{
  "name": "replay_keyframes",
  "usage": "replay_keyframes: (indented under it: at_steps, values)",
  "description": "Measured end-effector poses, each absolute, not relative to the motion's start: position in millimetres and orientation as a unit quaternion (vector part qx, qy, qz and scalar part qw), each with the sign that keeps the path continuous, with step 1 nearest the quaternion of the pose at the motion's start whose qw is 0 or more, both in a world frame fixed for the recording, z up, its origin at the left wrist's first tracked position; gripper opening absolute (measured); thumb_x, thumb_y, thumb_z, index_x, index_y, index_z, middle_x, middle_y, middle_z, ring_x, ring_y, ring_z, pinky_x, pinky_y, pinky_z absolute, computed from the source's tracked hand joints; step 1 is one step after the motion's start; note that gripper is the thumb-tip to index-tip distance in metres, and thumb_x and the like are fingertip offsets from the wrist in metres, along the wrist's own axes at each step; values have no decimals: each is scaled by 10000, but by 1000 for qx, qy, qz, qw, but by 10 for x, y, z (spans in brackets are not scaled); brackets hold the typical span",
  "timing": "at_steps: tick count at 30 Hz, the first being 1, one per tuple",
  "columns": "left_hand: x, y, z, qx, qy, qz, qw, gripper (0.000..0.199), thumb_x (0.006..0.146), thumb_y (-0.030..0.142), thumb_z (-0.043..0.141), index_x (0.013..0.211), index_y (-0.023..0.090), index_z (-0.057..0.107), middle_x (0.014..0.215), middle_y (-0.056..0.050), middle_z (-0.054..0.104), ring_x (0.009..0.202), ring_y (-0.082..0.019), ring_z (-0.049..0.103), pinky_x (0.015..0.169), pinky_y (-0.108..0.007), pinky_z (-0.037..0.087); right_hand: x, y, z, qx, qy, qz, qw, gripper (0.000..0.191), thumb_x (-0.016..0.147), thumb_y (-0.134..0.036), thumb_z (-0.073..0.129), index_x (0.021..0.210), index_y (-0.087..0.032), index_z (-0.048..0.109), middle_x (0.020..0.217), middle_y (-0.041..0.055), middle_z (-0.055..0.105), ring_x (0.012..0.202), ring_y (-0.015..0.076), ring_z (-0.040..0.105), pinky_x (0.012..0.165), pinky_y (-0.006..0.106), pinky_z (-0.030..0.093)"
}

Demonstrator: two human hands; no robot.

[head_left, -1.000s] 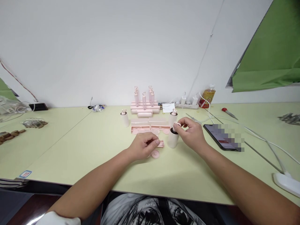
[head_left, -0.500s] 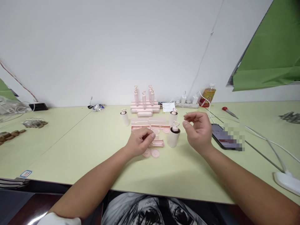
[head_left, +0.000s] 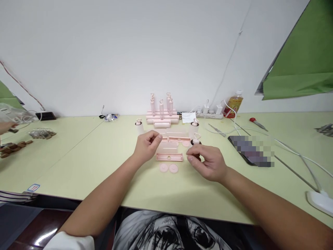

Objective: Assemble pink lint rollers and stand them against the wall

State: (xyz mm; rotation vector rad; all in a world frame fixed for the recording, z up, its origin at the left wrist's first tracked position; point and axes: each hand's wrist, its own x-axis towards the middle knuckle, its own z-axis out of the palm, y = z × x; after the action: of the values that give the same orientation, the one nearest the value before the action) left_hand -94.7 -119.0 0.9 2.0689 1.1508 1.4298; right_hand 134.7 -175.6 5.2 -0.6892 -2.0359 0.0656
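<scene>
My left hand (head_left: 147, 147) hovers over the left end of an open pink trough-shaped case (head_left: 170, 159), its fingers curled in and thumb against them; whatever they may hold is hidden. At the case's right end, my right hand (head_left: 209, 162) has thumb and forefinger tips close together, with nothing identifiable between them. A small ring (head_left: 169, 157) lies inside the case. Behind it is a translucent cover (head_left: 168, 148), and in front lie two round pink discs (head_left: 173, 168). A white cup with a heart-loop tube (head_left: 196, 137) is partly hidden behind my right hand.
Clear pink tubes (head_left: 161, 110) stand before stacked pink cases (head_left: 162, 123). More white cups (head_left: 139, 127) flank them. Tweezers (head_left: 217, 130), a phone (head_left: 249, 151), cables, a drink bottle (head_left: 233, 105) and a screwdriver (head_left: 257, 124) lie rightward. Another person's hand (head_left: 7, 127) shows far left.
My right hand has moved left and down to the case's right end, its fingers closing. My left hand has shifted up and left, uncovering the case and ring. Another person's hand has appeared.
</scene>
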Motion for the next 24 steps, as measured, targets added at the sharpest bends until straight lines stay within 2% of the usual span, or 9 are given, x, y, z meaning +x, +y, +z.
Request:
replay_keyframes:
  at_steps: [3,6,12,14,16,20,24]
  values:
    - [-963,-1161,7,732,420,501,190,252,851,355,547,690,165,588,599,28,528,546,-92,441,514,-215,358,1346,-1739,27,-307,-835,43,454,148,839,-234,496,743,-229,607,597,-8,602,481,116,499,479,241,403]
    - [-956,-1155,-11,739,421,488,196,250,852,351,541,691,167,591,588,33,515,537,-89,431,508,-214,350,1370,-1745,20,-314,-821,37,475,142,830,-232,502,726,-232,600,590,-6,611,483,126,520,479,256,414]
    - [-917,-1195,-24,753,411,473,200,234,854,338,544,703,170,606,586,36,523,524,-83,425,504,-211,349,1530,-1654,74,-370,-670,-22,644,34,800,-216,582,805,-244,602,710,30,608,632,187,563,593,332,463]
    - [-935,-1195,-7,747,411,484,195,219,850,323,549,707,168,610,585,36,526,526,-83,437,508,-210,358,1579,-1559,74,-394,-635,-24,664,33,796,-226,586,824,-239,599,764,36,595,686,194,560,641,343,473]
    - [-997,-1161,29,726,413,521,177,187,836,306,567,720,167,611,599,32,535,543,-85,459,520,-208,373,1611,-1453,45,-420,-627,-5,656,53,790,-238,588,841,-229,599,794,34,591,728,197,567,687,348,480]
    - [-1244,-974,137,595,420,670,144,131,801,292,595,775,165,616,600,31,529,512,-80,456,487,-203,376,1642,-1288,-65,-462,-617,65,635,94,788,-265,588,864,-210,594,813,25,605,756,187,580,720,342,482]
    - [-1431,-776,180,482,431,735,201,105,776,271,586,751,170,580,530,56,469,419,-66,400,408,-194,330,1658,-1250,-118,-462,-604,101,642,97,801,-265,589,878,-207,592,810,19,606,760,180,579,727,337,475]
